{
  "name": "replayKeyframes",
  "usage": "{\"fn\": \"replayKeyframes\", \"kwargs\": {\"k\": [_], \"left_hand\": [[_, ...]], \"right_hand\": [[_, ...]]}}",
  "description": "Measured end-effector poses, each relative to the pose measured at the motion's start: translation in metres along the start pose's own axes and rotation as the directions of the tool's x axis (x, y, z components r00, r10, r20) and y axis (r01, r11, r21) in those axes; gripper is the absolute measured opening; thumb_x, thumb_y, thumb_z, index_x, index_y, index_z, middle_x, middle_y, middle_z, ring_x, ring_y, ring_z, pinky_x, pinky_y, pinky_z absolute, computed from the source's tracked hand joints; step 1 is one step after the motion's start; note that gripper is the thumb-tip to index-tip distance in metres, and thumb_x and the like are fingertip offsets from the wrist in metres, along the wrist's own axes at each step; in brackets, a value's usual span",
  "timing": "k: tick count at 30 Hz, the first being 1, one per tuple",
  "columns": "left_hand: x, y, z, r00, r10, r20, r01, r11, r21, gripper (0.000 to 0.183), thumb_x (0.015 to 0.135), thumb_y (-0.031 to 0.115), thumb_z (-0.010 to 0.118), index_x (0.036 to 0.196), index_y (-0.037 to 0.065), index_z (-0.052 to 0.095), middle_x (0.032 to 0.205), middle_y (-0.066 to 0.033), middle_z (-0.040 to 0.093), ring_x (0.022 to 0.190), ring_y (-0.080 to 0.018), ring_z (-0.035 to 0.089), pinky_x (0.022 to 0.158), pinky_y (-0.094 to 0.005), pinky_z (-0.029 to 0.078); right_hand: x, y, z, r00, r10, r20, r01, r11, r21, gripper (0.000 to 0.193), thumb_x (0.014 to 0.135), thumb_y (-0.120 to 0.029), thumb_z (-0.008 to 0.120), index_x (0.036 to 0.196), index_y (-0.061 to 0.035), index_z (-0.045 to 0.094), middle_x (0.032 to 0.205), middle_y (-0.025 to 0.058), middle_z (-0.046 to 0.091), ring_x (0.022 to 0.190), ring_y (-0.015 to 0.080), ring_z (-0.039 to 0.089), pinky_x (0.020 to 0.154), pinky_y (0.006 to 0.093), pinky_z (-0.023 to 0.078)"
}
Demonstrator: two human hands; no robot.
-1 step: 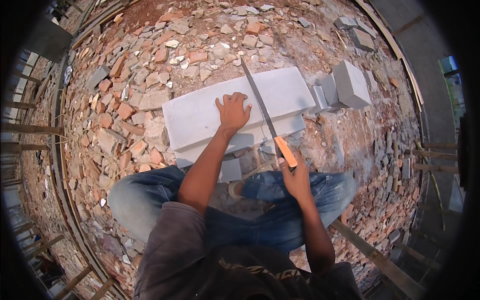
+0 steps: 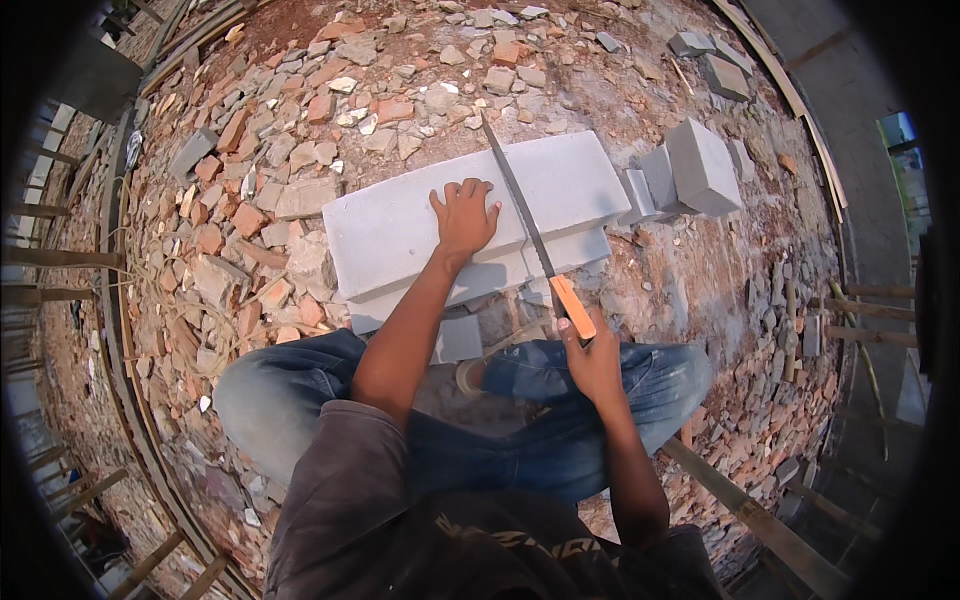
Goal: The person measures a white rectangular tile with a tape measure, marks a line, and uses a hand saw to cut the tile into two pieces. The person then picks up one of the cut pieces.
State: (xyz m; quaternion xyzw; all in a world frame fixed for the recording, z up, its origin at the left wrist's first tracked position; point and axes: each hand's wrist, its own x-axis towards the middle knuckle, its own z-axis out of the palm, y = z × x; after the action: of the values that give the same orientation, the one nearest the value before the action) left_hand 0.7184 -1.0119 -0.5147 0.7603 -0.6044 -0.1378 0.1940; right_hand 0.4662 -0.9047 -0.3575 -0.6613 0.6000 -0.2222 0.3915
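A long, pale grey, rectangular block of what looks like lightweight concrete (image 2: pixel 385 237) lies flat in front of the person's knees, atop a 2nd pale block (image 2: pixel 592 250). The left hand (image 2: pixel 465 216) is spread on its top face, gripping nothing. The right hand (image 2: pixel 594 365), nearer the body, is closed around the orange-and-black handle of a straight, dark-bladed handsaw (image 2: pixel 530 228), which crosses the block right of its middle; I cannot tell how deep the blade sits. Broken reddish brick rubble (image 2: pixel 250 220) covers the ground at left. The upper block should be stiff, bulky, dusty and prone to chip at its corners; supporting it underneath near its 2 ends seems safest. The blade probably flexes, so the handle suits gripping.
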Motion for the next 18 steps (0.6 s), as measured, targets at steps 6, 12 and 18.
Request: {"fn": "replayKeyframes", "kwargs": {"k": [6,12,18], "left_hand": [[0.010,0.002,0.016,0.999,0.011,-0.038,-0.002,0.972,0.235,0.061,0.099,0.049,0.048,0.155,0.025,0.038,0.165,-0.0015,0.028,0.152,-0.0394,0.017,0.111,-0.0805,0.007],[0.012,0.008,0.015,0.999,-0.009,0.034,-0.001,0.963,0.269,0.061,0.100,0.049,0.044,0.157,0.029,0.034,0.166,0.0023,0.025,0.154,-0.0363,0.014,0.111,-0.0816,0.005],[0.008,0.000,0.012,0.999,0.021,-0.032,-0.012,0.965,0.260,0.059,0.100,0.048,0.045,0.155,0.029,0.038,0.165,0.0020,0.028,0.154,-0.0358,0.017,0.111,-0.0814,0.006]], "right_hand": [[0.001,0.012,0.012,0.999,0.016,0.028,-0.014,0.999,-0.053,0.027,0.092,-0.021,0.068,0.083,0.0043,0.063,0.073,0.0263,0.064,0.072,0.0463,0.064,0.065,0.0474,0.050],[0.085,0.003,0.039,0.998,0.026,0.058,-0.024,0.999,-0.030,0.024,0.090,-0.017,0.062,0.083,0.0064,0.062,0.066,0.0224,0.061,0.059,0.0373,0.060,0.061,0.0432,0.049],[0.013,0.034,0.009,0.995,0.090,0.035,-0.091,0.995,0.035,0.021,0.086,-0.015,0.061,0.087,0.0063,0.064,0.067,0.0194,0.060,0.061,0.0286,0.062,0.063,0.0428,0.050]]}}
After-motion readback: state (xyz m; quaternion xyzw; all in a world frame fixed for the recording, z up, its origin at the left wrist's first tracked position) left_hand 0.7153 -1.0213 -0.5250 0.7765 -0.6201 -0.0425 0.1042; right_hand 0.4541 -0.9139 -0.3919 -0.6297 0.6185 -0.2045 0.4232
